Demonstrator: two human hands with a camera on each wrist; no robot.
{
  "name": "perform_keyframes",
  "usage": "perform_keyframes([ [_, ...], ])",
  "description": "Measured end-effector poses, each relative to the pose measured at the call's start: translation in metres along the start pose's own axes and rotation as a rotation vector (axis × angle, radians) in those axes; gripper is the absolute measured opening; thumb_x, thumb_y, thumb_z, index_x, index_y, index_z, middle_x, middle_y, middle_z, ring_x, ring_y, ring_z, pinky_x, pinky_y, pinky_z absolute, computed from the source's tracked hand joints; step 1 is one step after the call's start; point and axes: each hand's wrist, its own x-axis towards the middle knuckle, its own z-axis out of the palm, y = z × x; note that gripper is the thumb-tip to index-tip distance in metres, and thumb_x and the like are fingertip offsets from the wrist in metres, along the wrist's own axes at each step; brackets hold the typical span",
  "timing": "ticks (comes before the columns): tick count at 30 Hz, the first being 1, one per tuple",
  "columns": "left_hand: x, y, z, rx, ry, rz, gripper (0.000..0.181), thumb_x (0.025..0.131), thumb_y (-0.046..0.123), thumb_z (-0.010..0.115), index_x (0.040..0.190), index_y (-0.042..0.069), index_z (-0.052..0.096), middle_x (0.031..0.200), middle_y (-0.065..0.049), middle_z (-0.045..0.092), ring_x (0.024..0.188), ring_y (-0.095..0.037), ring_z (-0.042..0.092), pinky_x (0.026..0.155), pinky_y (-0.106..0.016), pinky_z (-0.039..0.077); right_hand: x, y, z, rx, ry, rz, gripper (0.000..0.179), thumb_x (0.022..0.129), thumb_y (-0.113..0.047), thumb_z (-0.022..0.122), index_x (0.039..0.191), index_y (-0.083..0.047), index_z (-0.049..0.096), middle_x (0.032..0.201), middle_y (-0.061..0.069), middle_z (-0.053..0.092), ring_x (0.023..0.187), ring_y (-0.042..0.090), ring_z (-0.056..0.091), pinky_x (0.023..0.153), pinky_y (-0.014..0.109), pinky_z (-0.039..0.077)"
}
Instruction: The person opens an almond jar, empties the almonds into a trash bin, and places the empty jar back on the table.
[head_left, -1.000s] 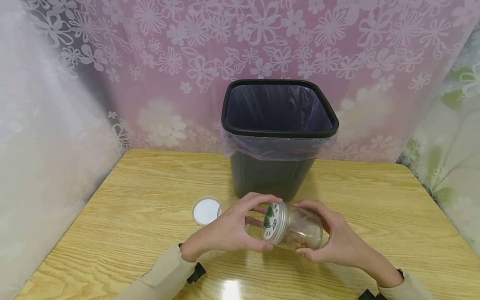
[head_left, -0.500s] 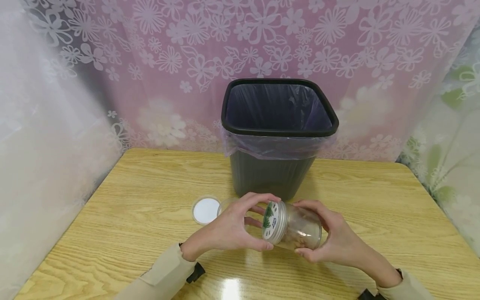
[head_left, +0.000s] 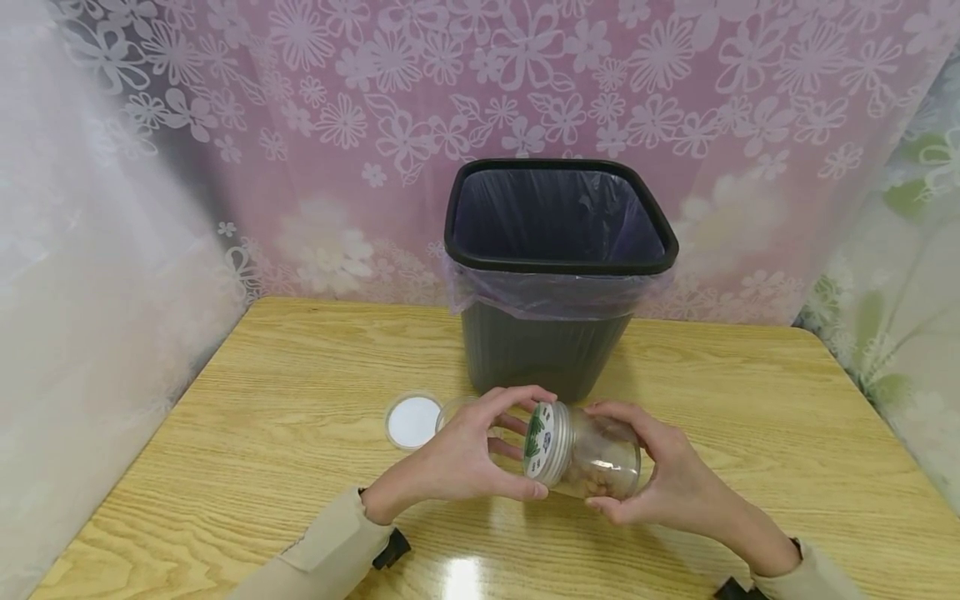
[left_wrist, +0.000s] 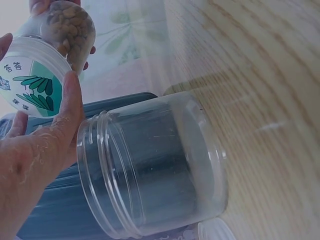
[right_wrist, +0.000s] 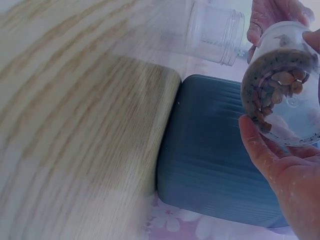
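Observation:
A clear plastic jar (head_left: 609, 460) lies tilted on its side between my two hands, above the table. Its lid (head_left: 538, 442), printed with green leaves, faces left. My left hand (head_left: 461, 458) grips the lid at its edge, thumb below and fingers above. Around the jar's base end curls my right hand (head_left: 675, 475). Brownish nuts (left_wrist: 70, 30) fill part of the jar in the left wrist view, and they gather along one side in the right wrist view. Behind my left hand stands a second clear jar (left_wrist: 155, 165), uncapped, mostly hidden in the head view.
A round lid with a white inside (head_left: 414, 422) lies on the wooden table (head_left: 315, 375), left of the uncapped jar. Just beyond the hands a dark grey trash bin (head_left: 543, 350) with a purple liner rises. Flowered curtains (head_left: 337, 150) enclose the back and sides.
The held jar and my right hand have shifted very slightly left, and the lid's printed face has turned a little further away. Everything else is still.

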Motion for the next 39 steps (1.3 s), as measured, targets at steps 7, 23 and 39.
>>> perform_keyframes([
  [7, -0.0001, -0.0007, -0.0002, -0.01, -0.003, -0.008, 0.087, 0.075, 0.014, 0.092, 0.148, 0.034, 0.048, 0.141, 0.0, 0.049, 0.115, -0.015, 0.062, 0.089, -0.029, 0.062, -0.0011, 0.001, 0.0005, -0.043, 0.016, -0.014, 0.092, 0.061, -0.022, 0.1, 0.139, -0.005, 0.054, 0.13, 0.005, 0.064, 0.106, 0.003, 0.061, 0.085, 0.011, 0.054],
  [23, -0.0007, -0.0009, 0.0012, -0.032, -0.017, -0.045, 0.086, 0.078, 0.016, 0.089, 0.148, 0.038, 0.044, 0.143, 0.001, 0.047, 0.118, -0.017, 0.059, 0.092, -0.027, 0.06, -0.002, 0.0019, 0.0004, -0.046, 0.015, -0.014, 0.093, 0.06, -0.02, 0.1, 0.139, -0.005, 0.054, 0.131, 0.006, 0.064, 0.106, 0.003, 0.062, 0.086, 0.012, 0.054],
  [39, 0.0016, 0.0005, -0.0014, 0.091, -0.062, 0.105, 0.089, 0.081, 0.017, 0.087, 0.155, 0.032, 0.041, 0.149, 0.005, 0.044, 0.13, -0.019, 0.056, 0.1, -0.026, 0.056, -0.0014, -0.0015, -0.0041, 0.174, -0.03, 0.159, 0.091, 0.062, 0.001, 0.093, 0.141, -0.012, 0.05, 0.136, -0.006, 0.059, 0.109, 0.005, 0.063, 0.086, 0.02, 0.058],
])
